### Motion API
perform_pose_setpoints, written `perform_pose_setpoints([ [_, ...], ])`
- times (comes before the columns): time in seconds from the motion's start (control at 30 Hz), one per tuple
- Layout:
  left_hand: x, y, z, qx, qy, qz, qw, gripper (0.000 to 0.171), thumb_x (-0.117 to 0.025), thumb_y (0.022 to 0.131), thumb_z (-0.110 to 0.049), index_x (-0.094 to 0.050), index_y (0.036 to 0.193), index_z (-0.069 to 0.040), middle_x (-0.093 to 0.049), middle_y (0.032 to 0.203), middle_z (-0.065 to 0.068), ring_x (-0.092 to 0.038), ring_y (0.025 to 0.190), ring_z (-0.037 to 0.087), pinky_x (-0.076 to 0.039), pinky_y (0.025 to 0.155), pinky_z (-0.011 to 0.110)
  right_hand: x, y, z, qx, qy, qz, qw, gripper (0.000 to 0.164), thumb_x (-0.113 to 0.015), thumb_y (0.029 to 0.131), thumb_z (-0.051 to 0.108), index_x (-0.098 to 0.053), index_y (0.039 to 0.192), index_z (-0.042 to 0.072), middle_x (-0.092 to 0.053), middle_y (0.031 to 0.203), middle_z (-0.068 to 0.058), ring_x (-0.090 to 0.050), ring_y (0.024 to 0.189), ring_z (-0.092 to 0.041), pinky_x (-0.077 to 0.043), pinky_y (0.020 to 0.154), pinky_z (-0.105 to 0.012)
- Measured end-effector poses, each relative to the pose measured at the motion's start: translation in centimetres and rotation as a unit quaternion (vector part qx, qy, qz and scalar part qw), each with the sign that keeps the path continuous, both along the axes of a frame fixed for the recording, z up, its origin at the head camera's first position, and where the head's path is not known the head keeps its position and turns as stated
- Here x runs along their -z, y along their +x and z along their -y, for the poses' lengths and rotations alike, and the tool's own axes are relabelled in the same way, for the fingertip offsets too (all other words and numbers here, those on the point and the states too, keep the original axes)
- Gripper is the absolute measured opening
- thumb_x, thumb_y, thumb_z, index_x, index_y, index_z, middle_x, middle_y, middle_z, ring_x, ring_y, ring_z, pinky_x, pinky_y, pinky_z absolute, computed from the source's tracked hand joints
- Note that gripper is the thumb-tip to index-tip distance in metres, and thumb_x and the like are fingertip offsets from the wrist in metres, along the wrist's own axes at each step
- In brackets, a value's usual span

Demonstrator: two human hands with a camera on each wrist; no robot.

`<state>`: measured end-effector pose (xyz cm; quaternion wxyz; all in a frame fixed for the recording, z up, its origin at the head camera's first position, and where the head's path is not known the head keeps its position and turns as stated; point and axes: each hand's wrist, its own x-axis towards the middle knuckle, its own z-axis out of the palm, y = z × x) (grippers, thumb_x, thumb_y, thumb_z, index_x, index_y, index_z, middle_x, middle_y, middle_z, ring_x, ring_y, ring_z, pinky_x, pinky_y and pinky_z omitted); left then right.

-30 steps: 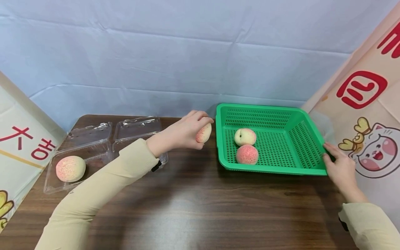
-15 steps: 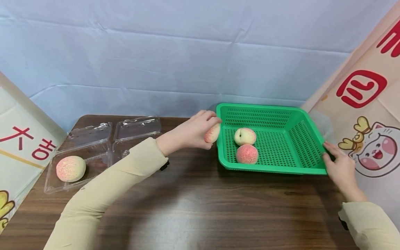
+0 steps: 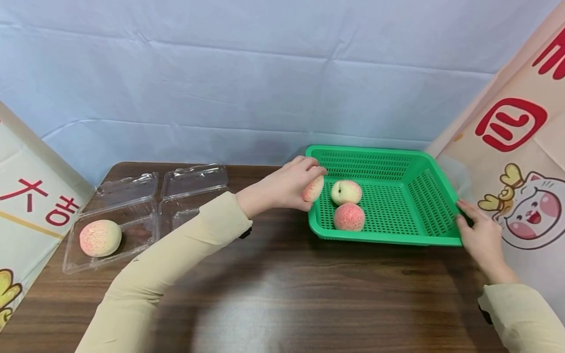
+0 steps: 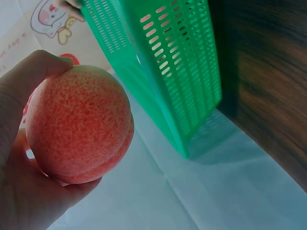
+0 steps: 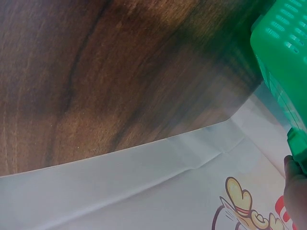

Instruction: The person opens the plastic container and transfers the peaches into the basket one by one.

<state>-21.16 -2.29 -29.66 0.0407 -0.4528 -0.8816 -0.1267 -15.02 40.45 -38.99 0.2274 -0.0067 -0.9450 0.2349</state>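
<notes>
My left hand (image 3: 287, 185) holds a peach (image 3: 313, 189) over the left rim of a green plastic basket (image 3: 388, 239). In the left wrist view its thumb and fingers curl round the peach (image 4: 79, 124), whose red side faces the camera. Two more peaches lie in the basket's left part: a pale one (image 3: 346, 192) and, touching it, a pinkish-red one (image 3: 349, 217). On the basket's right rim, my right hand (image 3: 481, 238) grips the edge. The right wrist view shows only a part of that hand (image 5: 296, 194) beside the green rim.
Two clear plastic clamshell boxes stand with lids raised at the table's left: the left box (image 3: 139, 233) holds another peach (image 3: 100, 238), and the right box (image 3: 194, 181) is partly behind my left sleeve. Printed cloths flank the brown table (image 3: 309, 304); a pale cloth (image 3: 247, 88) hangs behind it.
My left hand has moved right with its peach, from beside the basket to over its left rim. The right hand and basket stay almost in place.
</notes>
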Motion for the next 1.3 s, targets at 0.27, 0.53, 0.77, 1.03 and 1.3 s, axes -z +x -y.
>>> perform_pose_setpoints([
  [0.27, -0.1, -0.4, -1.4, -0.008, -0.017, 0.008, 0.9998, 0.062, -0.069, 0.071, -0.024, -0.048, 0.127, -0.009, -0.045, 0.121, 0.007, -0.041, 0.110, 0.022, -0.040, 0.088, 0.030, 0.2, 0.0, -0.1, -0.003, 0.001, -0.006, 1.000, 0.035, -0.047, 0.089, 0.006, -0.054, 0.121, -0.006, -0.049, 0.127, -0.022, -0.039, 0.124, -0.037, -0.023, 0.100, -0.053],
  [0.53, 0.3, -0.8, -2.6, -0.009, -0.046, 0.020, 0.9987, 0.063, -0.069, 0.072, -0.025, -0.046, 0.129, -0.010, -0.044, 0.123, 0.007, -0.040, 0.113, 0.023, -0.039, 0.090, 0.031, 0.0, 0.0, -0.1, -0.001, 0.000, 0.008, 1.000, 0.036, -0.046, 0.090, 0.008, -0.052, 0.123, -0.007, -0.048, 0.128, -0.022, -0.038, 0.123, -0.040, -0.021, 0.101, -0.054],
  [0.77, 0.5, -1.1, -3.9, -0.004, -0.059, 0.038, 0.9975, 0.062, -0.067, 0.073, -0.021, -0.046, 0.130, -0.008, -0.045, 0.121, 0.007, -0.039, 0.110, 0.022, -0.037, 0.091, 0.030, 0.2, 0.0, -0.2, 0.001, 0.006, 0.000, 1.000, 0.036, -0.046, 0.090, 0.007, -0.053, 0.122, -0.006, -0.048, 0.129, -0.020, -0.036, 0.127, -0.027, -0.023, 0.100, -0.054],
  [1.03, 1.0, -1.1, -5.6, 0.000, -0.088, 0.033, 0.9956, 0.065, -0.071, 0.073, -0.028, -0.045, 0.131, -0.011, -0.045, 0.122, 0.006, -0.040, 0.108, 0.021, -0.039, 0.088, 0.030, 0.2, 0.1, -0.2, -0.002, 0.000, -0.002, 1.000, 0.036, -0.046, 0.090, 0.008, -0.053, 0.122, -0.006, -0.044, 0.134, 0.011, -0.036, 0.128, -0.026, -0.022, 0.101, -0.054],
  [1.3, 1.7, -1.3, -6.8, -0.011, -0.120, 0.050, 0.9914, 0.070, -0.072, 0.074, -0.030, -0.042, 0.134, -0.013, -0.044, 0.122, 0.007, -0.039, 0.105, 0.020, -0.040, 0.085, 0.029, 0.1, -0.1, -0.2, -0.002, 0.004, 0.011, 1.000, 0.036, -0.045, 0.091, 0.008, -0.051, 0.123, -0.007, -0.047, 0.129, -0.022, -0.037, 0.123, -0.041, -0.019, 0.102, -0.055],
])
